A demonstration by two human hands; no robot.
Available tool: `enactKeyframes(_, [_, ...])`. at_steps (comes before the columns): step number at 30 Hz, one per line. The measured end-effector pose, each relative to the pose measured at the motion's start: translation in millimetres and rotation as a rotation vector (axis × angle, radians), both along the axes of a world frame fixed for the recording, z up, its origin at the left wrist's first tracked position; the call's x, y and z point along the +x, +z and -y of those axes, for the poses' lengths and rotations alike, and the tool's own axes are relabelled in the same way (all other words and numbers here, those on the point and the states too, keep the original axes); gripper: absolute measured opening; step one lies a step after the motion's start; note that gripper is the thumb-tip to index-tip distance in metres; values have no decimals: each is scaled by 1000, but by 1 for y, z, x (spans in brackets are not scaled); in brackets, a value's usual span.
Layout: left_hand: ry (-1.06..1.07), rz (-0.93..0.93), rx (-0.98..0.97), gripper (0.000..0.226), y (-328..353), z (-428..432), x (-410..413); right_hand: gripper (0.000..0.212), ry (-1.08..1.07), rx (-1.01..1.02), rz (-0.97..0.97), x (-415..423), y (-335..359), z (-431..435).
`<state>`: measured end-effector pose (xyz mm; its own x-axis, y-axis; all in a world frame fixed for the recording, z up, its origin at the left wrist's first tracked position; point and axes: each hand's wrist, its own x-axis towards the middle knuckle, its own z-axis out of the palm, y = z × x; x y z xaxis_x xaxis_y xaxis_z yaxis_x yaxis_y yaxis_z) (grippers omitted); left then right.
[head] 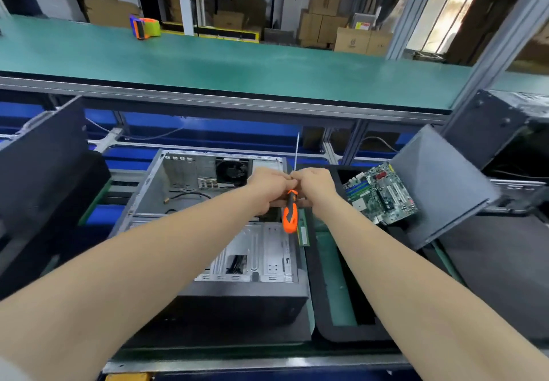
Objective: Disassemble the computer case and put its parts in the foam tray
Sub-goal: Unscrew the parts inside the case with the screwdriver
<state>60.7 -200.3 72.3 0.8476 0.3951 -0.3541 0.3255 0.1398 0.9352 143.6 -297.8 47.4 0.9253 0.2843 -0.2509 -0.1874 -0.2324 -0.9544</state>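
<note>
While together, left hand (269,188) and right hand (315,186) tight-fisted round the screwdriver (290,214)

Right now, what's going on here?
A person is taking a computer apart. The left hand and right hand meet above the open case, both gripping an orange screwdriver. The motherboard is already out, lying in the black foam tray beside the case.
</note>
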Motion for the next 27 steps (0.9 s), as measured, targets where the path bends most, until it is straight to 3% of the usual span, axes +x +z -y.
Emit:
enactKeyframes(6, [-292,-213,126,23,-14,63,21,17,31,-189,-25,15,-34,64])
enactKeyframes(10, [-337,-251,208,22,-18,72,22,17,64,-186,-3,16,-46,82])
enactKeyframes(15, [-189,-128,432,18,-2,50,20,22,81,-89,87,22,-13,51])
enactKeyframes(21, [76,-144,655,5,18,-8,-27,21,208,-6,37,-16,11,-23])
enactKeyframes(27, [160,-179,596,11,22,-57,-89,24,310,23,-32,-64,8,-81])
